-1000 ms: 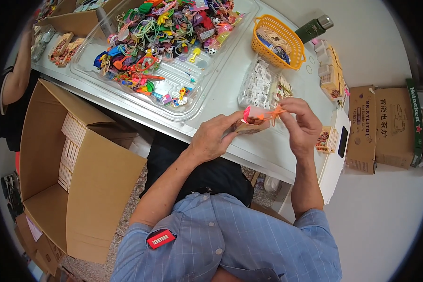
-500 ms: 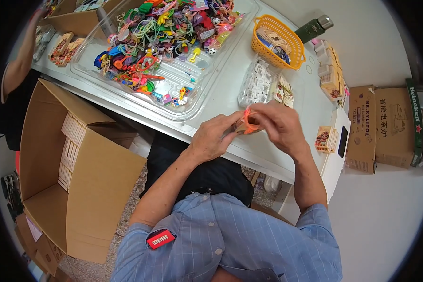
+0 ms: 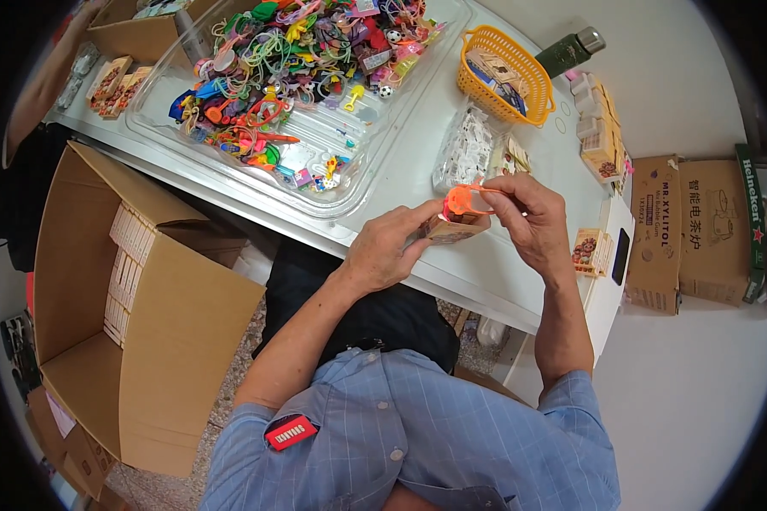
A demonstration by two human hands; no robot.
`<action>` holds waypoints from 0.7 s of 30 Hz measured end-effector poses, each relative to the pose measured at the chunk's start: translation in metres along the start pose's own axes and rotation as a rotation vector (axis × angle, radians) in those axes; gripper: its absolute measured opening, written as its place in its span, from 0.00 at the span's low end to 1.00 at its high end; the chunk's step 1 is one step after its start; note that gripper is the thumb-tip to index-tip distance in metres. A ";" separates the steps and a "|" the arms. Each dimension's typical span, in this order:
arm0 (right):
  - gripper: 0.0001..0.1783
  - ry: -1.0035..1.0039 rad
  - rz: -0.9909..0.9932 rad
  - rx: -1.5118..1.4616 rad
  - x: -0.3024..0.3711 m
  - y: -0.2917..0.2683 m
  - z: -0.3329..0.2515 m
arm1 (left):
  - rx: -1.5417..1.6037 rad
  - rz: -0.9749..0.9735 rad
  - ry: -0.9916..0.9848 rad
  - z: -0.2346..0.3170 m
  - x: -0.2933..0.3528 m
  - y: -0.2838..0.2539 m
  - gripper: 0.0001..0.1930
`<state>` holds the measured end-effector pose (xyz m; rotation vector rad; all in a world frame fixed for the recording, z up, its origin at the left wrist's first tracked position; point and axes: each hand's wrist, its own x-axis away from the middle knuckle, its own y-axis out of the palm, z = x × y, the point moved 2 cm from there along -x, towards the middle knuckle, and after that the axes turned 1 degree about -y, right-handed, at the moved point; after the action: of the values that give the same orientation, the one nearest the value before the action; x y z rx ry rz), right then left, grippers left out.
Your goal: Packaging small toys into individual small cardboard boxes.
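Observation:
My left hand [image 3: 392,247] is closed round the end of a small printed cardboard box [image 3: 458,228], held above the table's front edge. An orange plastic toy [image 3: 462,200] with a loop stands at the top of the box, and my right hand [image 3: 528,217] pinches its loop between thumb and fingers. A bit of pink shows beside the toy; whether the toy is partly inside the box I cannot tell. Just beyond my hands lie a clear bag of small white packets [image 3: 466,153] and a stack of printed cards [image 3: 511,157].
A clear plastic tray [image 3: 320,204] heaped with colourful small toys covers the table's far left. Behind stand a yellow basket [image 3: 504,64] and a dark green flask [image 3: 571,51]. Small printed boxes [image 3: 592,253] sit at right. An open carton [image 3: 187,341] stands left; another person's arm [image 3: 43,98] is beyond.
My right hand has moved slightly right and turned, drawing the orange loop out to the side. The orange toy shows more plainly above the box. My left hand has barely moved.

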<state>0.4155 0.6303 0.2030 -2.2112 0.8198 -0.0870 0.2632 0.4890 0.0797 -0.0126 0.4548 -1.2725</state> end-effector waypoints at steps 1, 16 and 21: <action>0.05 0.021 0.002 -0.001 0.000 -0.002 0.000 | -0.002 0.009 0.011 -0.001 0.001 0.000 0.34; 0.16 -0.289 -0.067 0.302 0.007 0.008 -0.013 | -0.019 -0.020 -0.007 0.004 0.000 -0.002 0.35; 0.21 -0.298 -0.028 0.305 0.011 0.018 -0.011 | -0.004 -0.002 0.014 0.004 -0.001 0.000 0.34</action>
<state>0.4115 0.6077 0.1962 -1.8891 0.5691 0.0969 0.2641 0.4888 0.0834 -0.0075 0.4698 -1.2738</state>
